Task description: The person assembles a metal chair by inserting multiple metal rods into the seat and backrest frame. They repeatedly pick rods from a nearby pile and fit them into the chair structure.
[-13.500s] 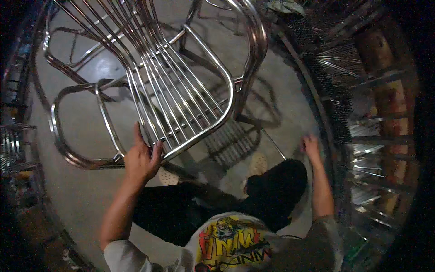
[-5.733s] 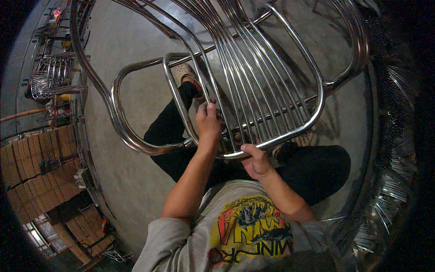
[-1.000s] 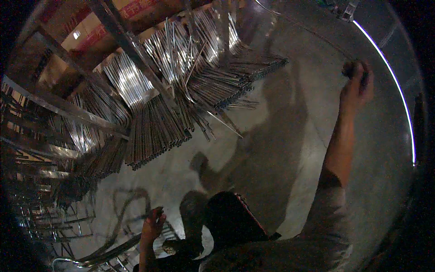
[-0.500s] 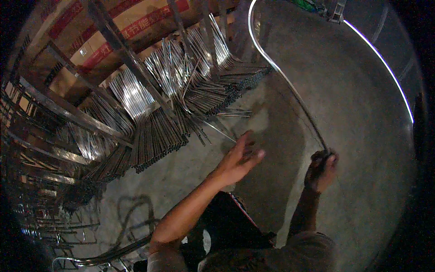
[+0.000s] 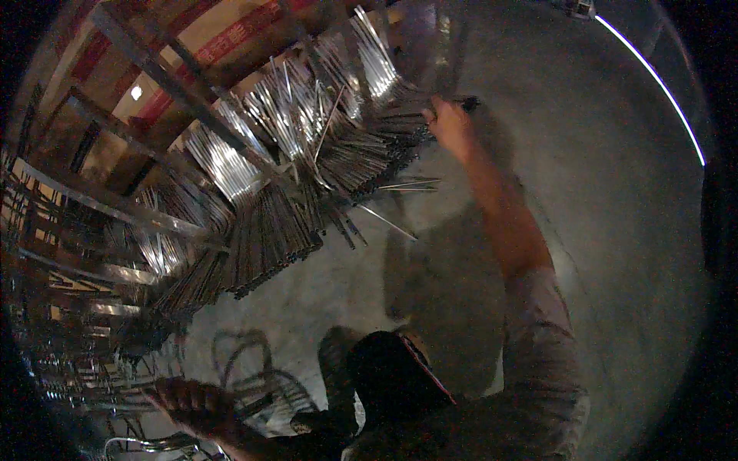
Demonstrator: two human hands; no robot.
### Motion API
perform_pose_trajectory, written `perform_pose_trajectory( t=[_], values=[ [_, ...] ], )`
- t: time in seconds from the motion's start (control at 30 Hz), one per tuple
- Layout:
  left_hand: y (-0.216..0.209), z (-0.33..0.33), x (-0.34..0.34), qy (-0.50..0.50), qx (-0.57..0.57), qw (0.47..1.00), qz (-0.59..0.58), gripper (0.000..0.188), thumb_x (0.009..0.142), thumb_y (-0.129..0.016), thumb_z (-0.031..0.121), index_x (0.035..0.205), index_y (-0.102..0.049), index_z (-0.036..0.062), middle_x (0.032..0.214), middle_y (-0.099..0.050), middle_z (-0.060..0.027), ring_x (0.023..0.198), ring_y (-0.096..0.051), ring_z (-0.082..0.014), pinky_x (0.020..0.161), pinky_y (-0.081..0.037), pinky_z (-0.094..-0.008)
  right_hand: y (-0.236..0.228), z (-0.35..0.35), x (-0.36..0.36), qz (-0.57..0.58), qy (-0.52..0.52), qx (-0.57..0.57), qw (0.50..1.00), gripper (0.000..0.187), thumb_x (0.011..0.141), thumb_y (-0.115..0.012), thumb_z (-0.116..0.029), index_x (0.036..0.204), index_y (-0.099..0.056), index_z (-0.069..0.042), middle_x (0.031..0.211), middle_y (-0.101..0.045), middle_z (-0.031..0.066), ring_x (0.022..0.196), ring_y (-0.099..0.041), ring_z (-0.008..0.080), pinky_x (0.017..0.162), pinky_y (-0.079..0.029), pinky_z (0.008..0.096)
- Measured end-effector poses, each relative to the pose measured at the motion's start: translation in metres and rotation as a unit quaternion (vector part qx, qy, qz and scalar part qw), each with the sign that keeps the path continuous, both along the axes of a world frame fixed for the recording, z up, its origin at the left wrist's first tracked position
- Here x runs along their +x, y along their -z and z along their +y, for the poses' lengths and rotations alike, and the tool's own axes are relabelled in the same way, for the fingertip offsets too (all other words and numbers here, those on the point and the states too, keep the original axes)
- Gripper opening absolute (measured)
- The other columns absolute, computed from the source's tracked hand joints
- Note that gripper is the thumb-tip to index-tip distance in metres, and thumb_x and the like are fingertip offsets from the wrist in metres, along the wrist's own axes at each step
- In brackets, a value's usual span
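Observation:
My right hand (image 5: 452,127) reaches forward to the far right end of a long stack of bent metal tubes (image 5: 357,161). Its fingers are curled at the dark tube ends there and appear closed on a tube, though the hand itself hides most of the grip. My left hand (image 5: 192,403) is low on the left, dark and slightly blurred. Its fingers are stretched out with nothing seen in them, above bent shiny tube pieces (image 5: 154,444). The stacked tubes have bright upright parts leaning back and dark lower parts lying toward me.
A metal rack (image 5: 115,200) runs along the left, with brown and red cartons (image 5: 184,69) behind it. Several thin loose rods (image 5: 388,220) stick out over the concrete floor (image 5: 615,230). A bright light strip (image 5: 657,81) curves at the far right.
My right hand has moved forward and left to the stack, and the long curved tube it held no longer stands out over the floor. My left hand has dropped back to the lower left.

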State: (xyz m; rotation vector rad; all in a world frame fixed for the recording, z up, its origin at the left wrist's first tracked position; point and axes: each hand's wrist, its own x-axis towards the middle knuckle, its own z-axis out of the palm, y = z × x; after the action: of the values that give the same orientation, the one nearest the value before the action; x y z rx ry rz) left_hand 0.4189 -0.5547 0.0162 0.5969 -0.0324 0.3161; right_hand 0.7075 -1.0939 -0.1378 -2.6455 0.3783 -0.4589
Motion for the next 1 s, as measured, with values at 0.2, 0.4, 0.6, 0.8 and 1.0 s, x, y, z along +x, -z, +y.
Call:
perform_pose_trajectory(
  t=[0.2,0.4,0.6,0.8,1.0],
  values=[
    [0.019,0.104,-0.073,-0.137,0.135,0.977,0.091,0.044,0.107,-0.031,0.046,0.075,-0.042,0.0167,0.058,-0.027,0.0054,0.046,-0.018,-0.0078,0.037,-0.018,-0.0256,0.057,-0.042,0.088,0.094,0.016,-0.275,0.957,0.024,0.088,-0.058,-0.021,0.097,-0.072,-0.003,0.099,-0.07,0.02,0.087,-0.071,0.035,0.07,-0.058,0.0482],
    [0.043,0.135,-0.108,-0.221,0.12,0.96,0.122,0.043,0.107,-0.032,0.045,0.075,-0.043,0.0173,0.058,-0.028,0.0054,0.046,-0.019,-0.0077,0.036,-0.018,-0.0251,0.024,-0.049,0.121,-0.036,-0.013,-0.265,0.963,0.024,0.087,-0.059,-0.02,0.102,-0.068,-0.003,0.099,-0.069,0.0224,0.086,-0.069,0.0383,0.07,-0.057,0.0496],
    [0.057,0.16,-0.131,-0.227,0.077,0.969,0.056,0.042,0.107,-0.032,0.043,0.075,-0.043,0.0179,0.058,-0.029,0.0055,0.046,-0.021,-0.0076,0.035,-0.018,-0.0247,-0.161,-0.05,0.065,-0.211,0.031,-0.11,0.971,0.044,0.092,-0.062,-0.039,0.115,-0.063,-0.001,0.098,-0.068,0.0214,0.093,-0.066,0.0392,0.082,-0.052,0.0487],
    [0.073,0.175,-0.175,-0.086,-0.072,0.991,-0.07,0.029,0.102,-0.044,0.039,0.082,-0.053,0.02,0.064,-0.041,0.0063,0.05,-0.034,-0.0089,0.044,-0.031,-0.0271,-0.199,0.116,-0.077,-0.303,-0.217,0.083,0.924,0.039,0.093,-0.062,-0.035,0.112,-0.063,-0.002,0.096,-0.068,0.0186,0.091,-0.065,0.035,0.081,-0.051,0.0459],
    [0.027,0.205,-0.247,-0.245,-0.128,0.959,-0.064,0.043,0.102,-0.045,0.05,0.074,-0.048,0.017,0.057,-0.032,0.0061,0.046,-0.027,-0.0085,0.039,-0.023,-0.0244,-0.016,0.275,-0.266,0.005,-0.385,0.223,0.895,0.033,0.093,-0.062,-0.031,0.11,-0.063,-0.002,0.094,-0.067,0.0158,0.089,-0.064,0.0308,0.08,-0.051,0.043]
  ],
)
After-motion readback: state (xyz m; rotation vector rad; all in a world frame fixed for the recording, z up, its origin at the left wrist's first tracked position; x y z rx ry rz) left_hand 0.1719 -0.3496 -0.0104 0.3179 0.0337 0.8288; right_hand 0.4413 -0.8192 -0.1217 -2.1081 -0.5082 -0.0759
